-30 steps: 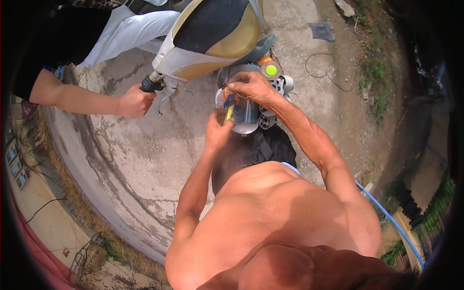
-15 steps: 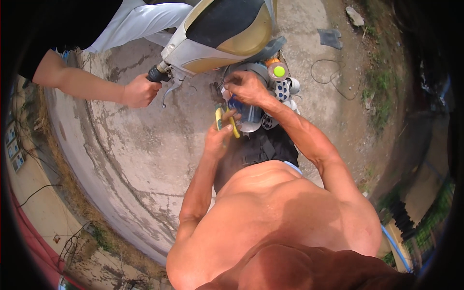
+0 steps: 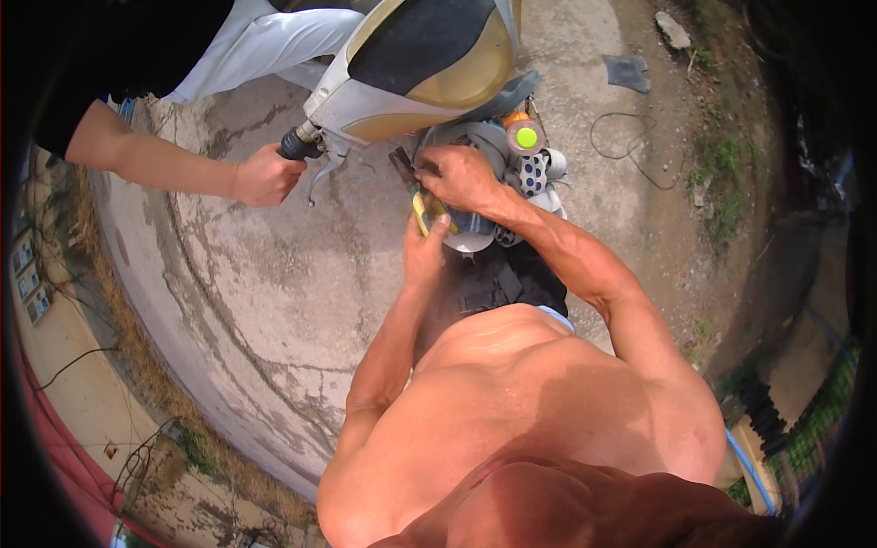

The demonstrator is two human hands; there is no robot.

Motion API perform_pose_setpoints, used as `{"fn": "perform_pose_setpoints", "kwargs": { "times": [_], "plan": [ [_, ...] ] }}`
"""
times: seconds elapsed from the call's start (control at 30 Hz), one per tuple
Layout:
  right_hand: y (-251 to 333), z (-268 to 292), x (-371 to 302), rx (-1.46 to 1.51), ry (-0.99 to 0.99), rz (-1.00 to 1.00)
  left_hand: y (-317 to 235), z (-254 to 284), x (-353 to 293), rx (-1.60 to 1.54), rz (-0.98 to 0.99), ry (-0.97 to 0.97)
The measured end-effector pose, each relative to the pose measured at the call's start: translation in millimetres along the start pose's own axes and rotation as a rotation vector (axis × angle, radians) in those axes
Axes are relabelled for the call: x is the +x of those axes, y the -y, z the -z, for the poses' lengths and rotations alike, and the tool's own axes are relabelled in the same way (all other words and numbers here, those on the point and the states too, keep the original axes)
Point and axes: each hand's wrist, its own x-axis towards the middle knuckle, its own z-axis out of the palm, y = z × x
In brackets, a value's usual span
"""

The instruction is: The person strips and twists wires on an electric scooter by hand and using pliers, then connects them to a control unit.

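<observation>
A scooter with a gold, white and black body [image 3: 429,64] stands on cracked concrete in front of me. My left hand [image 3: 423,248] grips a yellow-handled tool [image 3: 427,212], pointed up at the scooter's underside. My right hand [image 3: 461,175] presses on grey engine parts [image 3: 484,146] just above the tool; its fingers are curled on a small dark part that I cannot make out. An orange cap with a green top [image 3: 525,137] sits right of my right hand. Another person's hand [image 3: 265,175] grips the black handlebar grip [image 3: 297,143].
The other person stands at the upper left in a black top and white trousers [image 3: 247,46]. A loose cable [image 3: 630,146] and a dark rag [image 3: 628,71] lie on the concrete at the right. Grass borders the right edge. A blue pipe [image 3: 749,461] runs at the lower right.
The view has drawn closer to the scooter. My right hand slid left along the engine parts. My left hand lowered slightly with the yellow tool. The other person's hand stays on the grip.
</observation>
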Motion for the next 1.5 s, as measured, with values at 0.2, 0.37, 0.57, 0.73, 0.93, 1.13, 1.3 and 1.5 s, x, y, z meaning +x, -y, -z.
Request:
{"fn": "perform_pose_setpoints", "kwargs": {
  "times": [0.2,0.37,0.57,0.73,0.93,1.13,1.3,1.5],
  "plan": [
    [2.9,5.6,-2.3,-0.044,-0.027,0.059,8.1,12.1,8.7,0.188,-0.034,-0.006],
    [1.3,7.4,-2.5,-0.052,-0.012,0.089,41.4,25.4,17.8,0.449,-0.247,-0.077],
    [-5.3,9.1,-1.2,0.005,0.006,0.075,36.5,27.2,20.0,0.397,-0.151,-0.054],
    [-15.0,9.6,-3.8,0.068,0.050,0.016,10.3,16.8,12.6,0.304,-0.039,-0.063],
    [-47.6,30.9,5.1,0.764,0.485,-0.171,-6.5,27.5,4.6,-0.095,0.170,0.186],
    [-43.2,34.4,1.0,0.507,0.302,-0.091,-13.8,19.2,4.3,-0.088,0.169,0.143],
    [-23.3,40.6,-4.0,0.140,0.093,-0.049,-18.2,27.9,8.5,0.229,0.119,0.067],
    [-21.5,41.6,2.5,-0.048,0.106,0.107,-24.3,19.0,5.4,0.295,0.060,0.033]
  ]
}}
